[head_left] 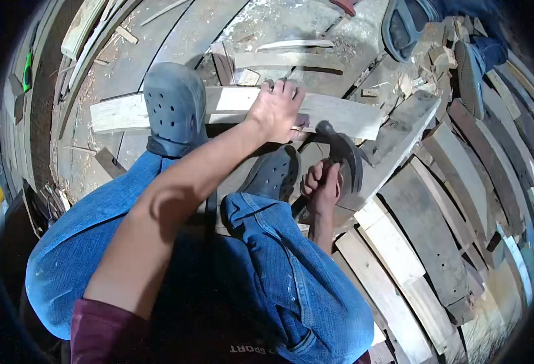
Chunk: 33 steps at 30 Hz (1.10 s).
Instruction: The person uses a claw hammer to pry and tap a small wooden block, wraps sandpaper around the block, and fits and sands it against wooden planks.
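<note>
A long, pale, slightly curved wooden board [334,115] lies across in front of me. My left hand [276,111] is closed over it, with the fingers curled at its far edge and the thumb at its near edge. My right hand [323,182] grips a claw hammer [343,148], closed round the handle. The hammer's head is beside the board's near edge, just right of my left hand; whether it touches the wood I cannot tell. My left foot, in a grey clog [173,106], rests over the board's left part. Any nail under the hammer is not visible.
My other clog [273,173] stands close to the hammer. Many curved boards [425,233] lie stacked on the right. Beyond the board are wood offcuts [288,60] and shavings on the plank floor. Another person's sandalled foot [400,36] is at the upper right.
</note>
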Available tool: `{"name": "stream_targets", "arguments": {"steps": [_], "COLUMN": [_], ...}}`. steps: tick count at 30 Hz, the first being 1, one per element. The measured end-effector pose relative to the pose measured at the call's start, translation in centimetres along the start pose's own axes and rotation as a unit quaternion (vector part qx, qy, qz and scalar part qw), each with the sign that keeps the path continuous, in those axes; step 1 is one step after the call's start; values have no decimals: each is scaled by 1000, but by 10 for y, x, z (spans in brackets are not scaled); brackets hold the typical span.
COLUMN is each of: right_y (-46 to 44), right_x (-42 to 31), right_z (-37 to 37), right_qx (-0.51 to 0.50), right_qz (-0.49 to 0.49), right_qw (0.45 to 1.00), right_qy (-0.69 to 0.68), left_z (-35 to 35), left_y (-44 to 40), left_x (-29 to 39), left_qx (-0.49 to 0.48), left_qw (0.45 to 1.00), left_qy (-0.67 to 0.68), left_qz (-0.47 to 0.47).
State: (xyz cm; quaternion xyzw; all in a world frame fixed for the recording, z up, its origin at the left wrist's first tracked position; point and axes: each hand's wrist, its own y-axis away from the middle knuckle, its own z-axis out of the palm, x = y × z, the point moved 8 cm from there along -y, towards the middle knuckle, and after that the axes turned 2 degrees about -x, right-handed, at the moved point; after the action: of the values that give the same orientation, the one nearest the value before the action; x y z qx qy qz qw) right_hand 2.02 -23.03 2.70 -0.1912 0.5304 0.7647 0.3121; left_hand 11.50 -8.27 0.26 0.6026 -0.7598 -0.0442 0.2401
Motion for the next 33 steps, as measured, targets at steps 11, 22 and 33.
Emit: {"name": "stream_targets", "arguments": {"steps": [11, 22, 33], "right_y": [2, -7, -11], "right_x": [19, 23, 17], "right_z": [-16, -22, -2], "right_qx": [-1, 73, 80], "right_qz": [-47, -35, -63], "right_qw": [999, 991, 970], "right_qy": [-17, 104, 220], "left_z": [-1, 0, -1], "left_y": [-1, 1, -3], "left_x": [1, 1, 2], "left_qx": [-18, -28, -15], "left_qw": [1000, 999, 999], "left_qy": [-12, -30, -30], "left_qz": [2, 0, 6]}}
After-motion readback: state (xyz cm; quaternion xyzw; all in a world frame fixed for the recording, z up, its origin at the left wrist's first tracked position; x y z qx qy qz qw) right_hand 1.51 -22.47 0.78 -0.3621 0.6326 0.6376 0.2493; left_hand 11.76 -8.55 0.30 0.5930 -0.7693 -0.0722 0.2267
